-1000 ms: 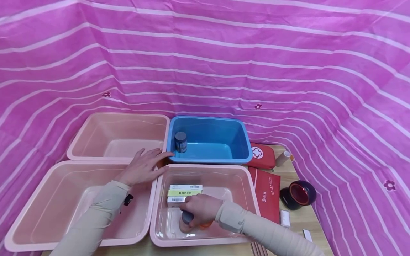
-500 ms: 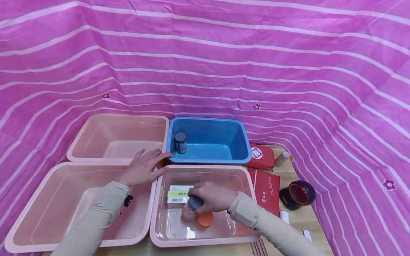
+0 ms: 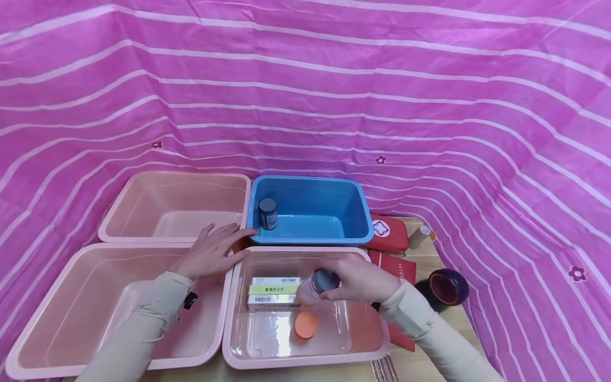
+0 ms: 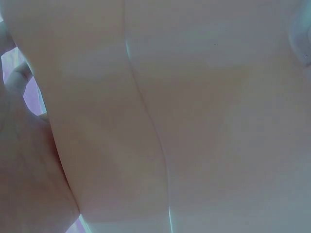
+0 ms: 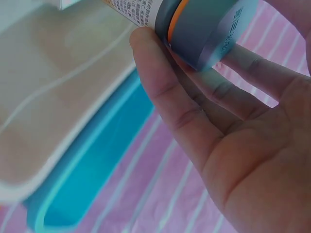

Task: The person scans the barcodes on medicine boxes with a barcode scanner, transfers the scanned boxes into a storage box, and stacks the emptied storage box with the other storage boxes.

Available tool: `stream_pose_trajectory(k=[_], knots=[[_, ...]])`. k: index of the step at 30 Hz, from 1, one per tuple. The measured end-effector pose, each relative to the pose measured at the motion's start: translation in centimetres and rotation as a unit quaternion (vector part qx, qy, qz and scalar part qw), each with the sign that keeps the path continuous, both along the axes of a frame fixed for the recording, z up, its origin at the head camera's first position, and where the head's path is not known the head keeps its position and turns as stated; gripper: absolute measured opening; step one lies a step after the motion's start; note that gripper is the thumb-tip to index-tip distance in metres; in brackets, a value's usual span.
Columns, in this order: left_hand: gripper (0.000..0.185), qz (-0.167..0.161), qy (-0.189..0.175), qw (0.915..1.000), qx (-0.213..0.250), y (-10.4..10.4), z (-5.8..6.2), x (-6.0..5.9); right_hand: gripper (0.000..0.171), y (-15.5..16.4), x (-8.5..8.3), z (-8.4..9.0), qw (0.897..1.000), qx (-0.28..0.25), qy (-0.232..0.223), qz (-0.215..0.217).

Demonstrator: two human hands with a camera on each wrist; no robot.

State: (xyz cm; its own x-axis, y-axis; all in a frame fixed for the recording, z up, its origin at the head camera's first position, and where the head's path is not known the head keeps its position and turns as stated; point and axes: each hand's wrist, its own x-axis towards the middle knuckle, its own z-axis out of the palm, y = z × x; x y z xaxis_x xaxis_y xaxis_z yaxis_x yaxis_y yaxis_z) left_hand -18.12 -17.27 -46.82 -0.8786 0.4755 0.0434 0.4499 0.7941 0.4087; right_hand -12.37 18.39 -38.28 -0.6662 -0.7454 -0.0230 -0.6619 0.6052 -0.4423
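Observation:
My right hand [image 3: 358, 277] grips a bottle [image 3: 312, 286] by its dark grey cap, tilted over the near right pink bin [image 3: 305, 362]. In the right wrist view the bottle [image 5: 204, 34] shows an orange ring under the cap and a printed label, with fingers and thumb about the cap. Inside that bin lie white boxes with a yellow-green band [image 3: 273, 289] and an orange-capped bottle [image 3: 304, 326]. My left hand [image 3: 212, 250] rests with fingers spread where the bins' rims meet; the left wrist view shows part of this hand [image 4: 24, 160] beside a pink wall.
A dark-lidded jar [image 3: 268, 214] stands in the blue bin [image 3: 310, 241]. Two more pink bins [image 3: 174, 239] are at left. On the wooden table at right are a red pouch [image 3: 389, 233], a red folder [image 3: 403, 268], a beige roll [image 3: 420, 237] and a black round object [image 3: 443, 291].
My right hand has lifted the grey-capped bottle from the bin's front and carried it right and back, uncovering the orange-capped bottle and the boxes. The left hand stays put.

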Motion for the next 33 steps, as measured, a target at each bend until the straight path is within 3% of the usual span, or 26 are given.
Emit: stream_pose_trajectory(k=[8, 13, 18, 23, 29, 33], knots=[[0.058, 0.004, -0.003, 0.9999, -0.014, -1.1, 0.3, 0.4, 0.046, 4.0, 1.1, 1.3, 0.998, -0.023, -0.003, -0.064], [0.058, 0.007, -0.010, 0.9997, -0.023, -1.7, 0.5, 0.5, 0.044, 7.3, 2.4, 1.6, 0.990, -0.037, 0.038, -0.131], [0.058, 0.009, -0.012, 0.9995, -0.029, -1.8, 0.5, 0.5, 0.044, 11.4, 3.9, 1.3, 0.972, -0.065, 0.107, -0.198], [0.059, 0.006, -0.012, 0.9996, -0.024, -0.6, 0.2, 0.2, 0.045, 16.1, 5.1, 0.5, 0.946, -0.042, 0.153, -0.282], [0.060, 0.016, -0.021, 0.9995, -0.018, 0.6, 0.2, 0.0, 0.049, 20.0, 5.7, -1.8, 0.927, 0.002, 0.144, -0.347], [0.060, 0.017, -0.028, 0.9992, -0.024, 0.4, 0.5, -0.2, 0.045, 20.5, 5.5, -3.8, 0.915, -0.007, 0.143, -0.378]])
